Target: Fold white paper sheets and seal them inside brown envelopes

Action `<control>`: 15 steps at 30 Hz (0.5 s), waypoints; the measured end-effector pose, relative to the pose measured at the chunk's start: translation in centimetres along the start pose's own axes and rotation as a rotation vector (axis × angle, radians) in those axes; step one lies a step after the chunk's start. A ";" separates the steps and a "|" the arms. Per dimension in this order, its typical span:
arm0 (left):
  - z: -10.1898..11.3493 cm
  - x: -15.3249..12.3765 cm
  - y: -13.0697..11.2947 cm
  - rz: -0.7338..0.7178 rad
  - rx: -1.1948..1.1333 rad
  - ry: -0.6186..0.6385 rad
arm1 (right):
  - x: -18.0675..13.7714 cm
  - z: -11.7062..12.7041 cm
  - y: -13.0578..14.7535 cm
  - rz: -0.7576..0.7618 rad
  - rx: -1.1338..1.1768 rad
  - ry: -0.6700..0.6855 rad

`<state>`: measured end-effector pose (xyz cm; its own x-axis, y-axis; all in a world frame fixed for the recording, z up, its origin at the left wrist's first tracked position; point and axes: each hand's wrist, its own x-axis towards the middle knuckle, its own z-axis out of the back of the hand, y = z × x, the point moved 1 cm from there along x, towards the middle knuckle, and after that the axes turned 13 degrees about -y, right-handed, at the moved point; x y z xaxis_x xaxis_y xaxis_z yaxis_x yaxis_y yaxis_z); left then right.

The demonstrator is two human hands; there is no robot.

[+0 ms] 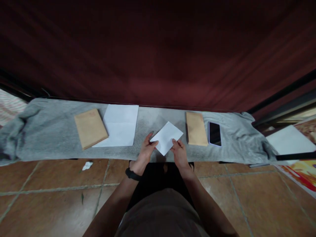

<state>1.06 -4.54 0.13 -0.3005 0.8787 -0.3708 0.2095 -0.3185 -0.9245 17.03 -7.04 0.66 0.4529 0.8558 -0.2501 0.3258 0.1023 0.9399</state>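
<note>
Left fingers point(154, 144) and right fingers point(174, 142) pinch white paper point(166, 136).

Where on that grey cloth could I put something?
The grey cloth is bare left of the left brown stack and right of the phone. It's crowded where that stack overlaps the white sheet, between the right brown stack and phone, and mid-cloth, where left hand and right hand hold a small paper.
</note>
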 end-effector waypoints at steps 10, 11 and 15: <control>2.1 2.4 0.2 -0.309 0.291 -0.020 | 3.3 4.6 -1.9 0.211 -0.640 -0.005; 2.6 2.8 -0.1 -0.375 0.354 -0.065 | 3.4 4.8 -1.9 0.249 -0.720 -0.007; 7.9 4.8 -2.8 -0.690 0.745 -0.345 | 3.5 5.6 -1.9 0.255 -0.813 -0.003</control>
<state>-8.30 -2.21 0.25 -0.4080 0.8412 0.3550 -0.6917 -0.0310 -0.7215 22.71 -7.07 -3.28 0.4341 0.9008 -0.0076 -0.4832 0.2400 0.8420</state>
